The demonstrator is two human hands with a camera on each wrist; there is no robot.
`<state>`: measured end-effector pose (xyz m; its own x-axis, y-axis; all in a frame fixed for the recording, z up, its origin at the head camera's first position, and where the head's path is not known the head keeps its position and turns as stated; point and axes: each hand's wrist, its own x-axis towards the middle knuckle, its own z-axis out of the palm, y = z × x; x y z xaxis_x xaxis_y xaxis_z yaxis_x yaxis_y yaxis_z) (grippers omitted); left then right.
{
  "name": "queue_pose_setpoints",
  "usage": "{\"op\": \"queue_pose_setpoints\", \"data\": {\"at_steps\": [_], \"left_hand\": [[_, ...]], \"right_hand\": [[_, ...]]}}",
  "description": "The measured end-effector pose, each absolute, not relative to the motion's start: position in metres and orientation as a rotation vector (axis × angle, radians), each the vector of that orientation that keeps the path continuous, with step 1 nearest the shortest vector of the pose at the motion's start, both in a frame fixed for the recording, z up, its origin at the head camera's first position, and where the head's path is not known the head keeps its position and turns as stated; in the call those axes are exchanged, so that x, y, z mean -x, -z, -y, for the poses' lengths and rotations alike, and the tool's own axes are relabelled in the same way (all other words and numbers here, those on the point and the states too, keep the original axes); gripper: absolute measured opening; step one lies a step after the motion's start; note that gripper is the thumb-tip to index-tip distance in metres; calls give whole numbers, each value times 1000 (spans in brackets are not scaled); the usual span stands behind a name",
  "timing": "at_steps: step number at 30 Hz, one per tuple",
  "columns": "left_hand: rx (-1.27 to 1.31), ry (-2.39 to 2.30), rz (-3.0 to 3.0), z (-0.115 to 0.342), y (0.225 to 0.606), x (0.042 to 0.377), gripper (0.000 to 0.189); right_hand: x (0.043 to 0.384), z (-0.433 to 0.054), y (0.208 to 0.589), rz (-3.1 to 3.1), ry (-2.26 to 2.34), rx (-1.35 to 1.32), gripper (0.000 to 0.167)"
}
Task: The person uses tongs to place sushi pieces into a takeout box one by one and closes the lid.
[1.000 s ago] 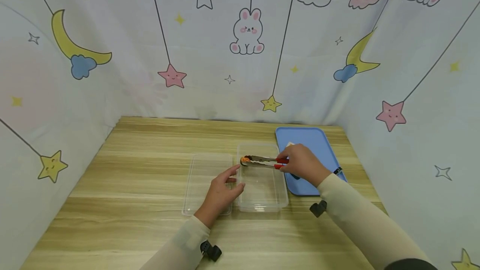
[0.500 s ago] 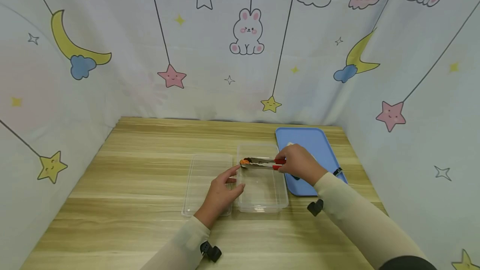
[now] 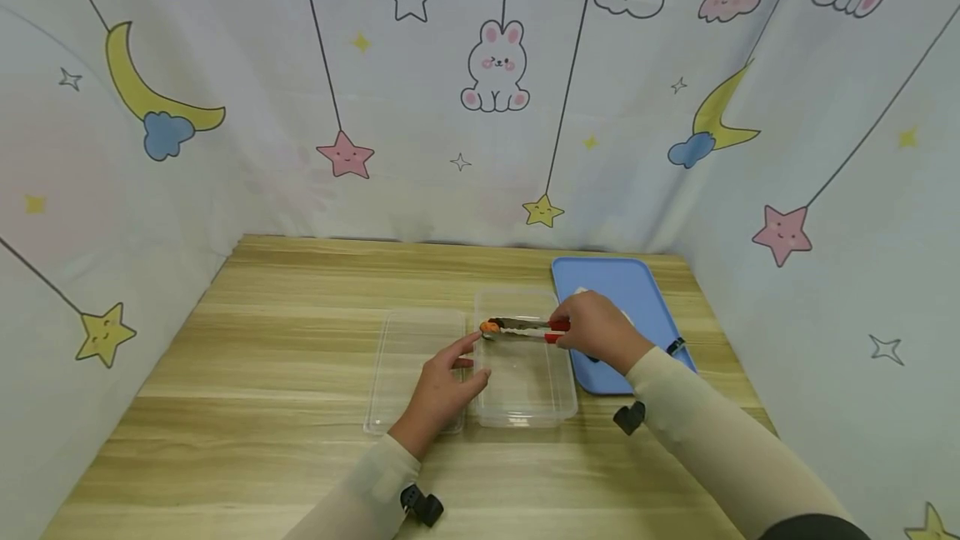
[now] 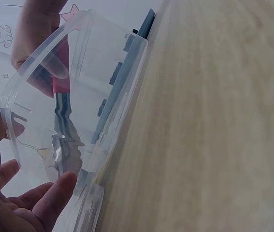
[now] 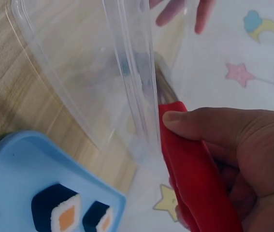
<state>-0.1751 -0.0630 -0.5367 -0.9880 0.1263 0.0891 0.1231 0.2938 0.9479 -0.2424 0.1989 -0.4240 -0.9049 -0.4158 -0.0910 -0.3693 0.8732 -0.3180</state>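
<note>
My right hand [image 3: 596, 327] grips the red handles of metal tongs [image 5: 190, 164]. Between the tongs' tips, inside the far left part of a clear plastic container [image 3: 525, 386], is a small piece with orange showing [image 3: 489, 327]; it resembles a sushi roll piece. The left wrist view shows the tips through the container wall, where the piece is blurred. Along the container's left side, my left hand [image 3: 435, 394] rests with fingers spread and their tips at the rim. Sushi roll pieces [image 5: 64, 208] with dark wraps, white rice and orange centres lie on a blue tray [image 5: 25, 150].
The blue tray stands right of the container, partly covered by my right hand and forearm in the head view. A clear plastic lid [image 3: 393, 373] lies left of the container. Printed cloth [image 3: 420, 190] hangs behind the wooden table [image 3: 262, 340].
My right hand and the tongs have shifted slightly left and toward me, the orange piece staying at the tips. My left hand stays at the container's side.
</note>
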Motion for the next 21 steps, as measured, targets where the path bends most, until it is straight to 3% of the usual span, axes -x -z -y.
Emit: {"op": "queue_pose_setpoints", "data": {"at_steps": [21], "left_hand": [[-241,-1847,-2527,63,536,174,60]], "right_hand": [[239,-206,424,-2917,462,626,32]]}}
